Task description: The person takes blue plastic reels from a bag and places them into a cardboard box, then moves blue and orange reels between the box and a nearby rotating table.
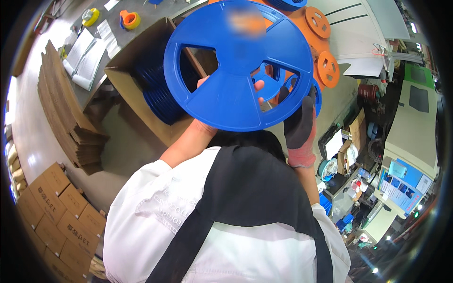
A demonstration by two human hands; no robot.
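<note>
A large round blue plastic reel point(231, 63) with wide cut-out openings is held up in front of me, its flat face filling the upper middle. My bare left hand point(205, 127) reaches up behind it from below; most of the palm is hidden, and fingertips show through the openings. At the lower right rim is my right hand point(300, 127), in a pink and dark grey glove, its fingers up against the reel and partly covered by it. More blue reels point(163, 101) stand packed on edge inside an open cardboard box point(137, 106) to the left.
Orange reels point(327, 68) lie beyond the held one at the right. A grey table point(141, 9) at the far left bears tape rolls point(129, 20) and papers point(85, 59). Flattened cardboard point(71, 111) stands left, stacked cartons point(61, 217) lower left. Machines and a cluttered bench point(347, 203) fill the right.
</note>
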